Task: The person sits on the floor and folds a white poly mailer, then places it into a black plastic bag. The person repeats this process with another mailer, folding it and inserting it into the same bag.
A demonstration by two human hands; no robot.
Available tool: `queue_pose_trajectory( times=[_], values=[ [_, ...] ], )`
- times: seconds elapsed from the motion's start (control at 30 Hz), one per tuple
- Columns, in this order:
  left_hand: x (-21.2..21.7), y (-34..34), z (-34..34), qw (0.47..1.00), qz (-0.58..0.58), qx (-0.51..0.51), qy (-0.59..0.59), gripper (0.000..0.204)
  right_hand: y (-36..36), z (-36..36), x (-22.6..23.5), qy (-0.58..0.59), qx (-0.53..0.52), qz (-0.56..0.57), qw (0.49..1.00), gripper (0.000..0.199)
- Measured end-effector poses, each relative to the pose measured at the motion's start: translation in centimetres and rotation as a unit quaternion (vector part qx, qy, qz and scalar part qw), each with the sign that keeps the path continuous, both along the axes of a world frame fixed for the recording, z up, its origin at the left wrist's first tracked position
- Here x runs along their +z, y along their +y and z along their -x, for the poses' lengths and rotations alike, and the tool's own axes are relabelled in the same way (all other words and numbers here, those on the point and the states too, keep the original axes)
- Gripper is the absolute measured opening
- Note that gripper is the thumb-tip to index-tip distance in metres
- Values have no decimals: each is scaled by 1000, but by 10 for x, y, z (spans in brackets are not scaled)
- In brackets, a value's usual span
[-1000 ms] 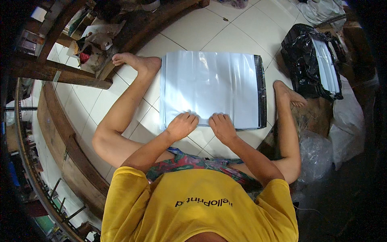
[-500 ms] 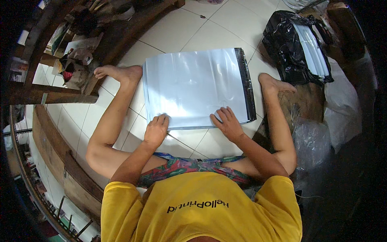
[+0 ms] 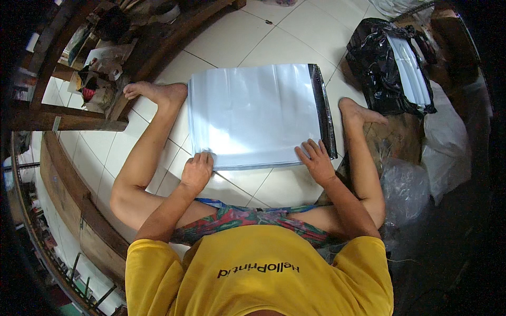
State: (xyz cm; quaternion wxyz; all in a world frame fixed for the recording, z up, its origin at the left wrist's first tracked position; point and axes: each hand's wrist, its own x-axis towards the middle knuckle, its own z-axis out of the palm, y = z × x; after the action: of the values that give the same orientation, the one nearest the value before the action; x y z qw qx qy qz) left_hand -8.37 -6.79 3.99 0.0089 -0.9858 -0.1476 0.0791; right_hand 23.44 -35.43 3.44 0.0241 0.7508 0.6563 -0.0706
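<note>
From where I stand, the left hand [image 3: 198, 172] is loosely curled at the near left corner of the stack of pale plastic sheets [image 3: 253, 110]; whether it grips, I cannot tell. The right hand [image 3: 319, 164], its fingers slightly spread, rests near the black strip [image 3: 323, 110]. The stack lies on the tiled floor [image 3: 232, 42], between the bare feet [image 3: 164, 95].

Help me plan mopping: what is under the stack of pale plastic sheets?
White floor tiles show around the stack of pale plastic sheets, so it seems to lie on them. Whatever is directly beneath is covered and cannot be seen.
</note>
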Motion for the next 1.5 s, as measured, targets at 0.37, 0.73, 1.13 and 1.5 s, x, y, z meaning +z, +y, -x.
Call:
queue_pose_trajectory(
  times=[0.37,0.73,1.13,1.5],
  values=[
    [-11,14,-1,997,61,28,26,27,-28,-38,-19,29,-4,-66,997,53],
    [0,11,-2,997,65,29,40,28,-24,-31,-16,51,-74,-56,994,59],
    [0,11,2,998,62,11,6,34,-20,-50,-1,58,-111,-54,991,56],
    [-2,8,3,997,72,32,18,33,-28,-57,30,169,-179,-14,969,74]
  ],
)
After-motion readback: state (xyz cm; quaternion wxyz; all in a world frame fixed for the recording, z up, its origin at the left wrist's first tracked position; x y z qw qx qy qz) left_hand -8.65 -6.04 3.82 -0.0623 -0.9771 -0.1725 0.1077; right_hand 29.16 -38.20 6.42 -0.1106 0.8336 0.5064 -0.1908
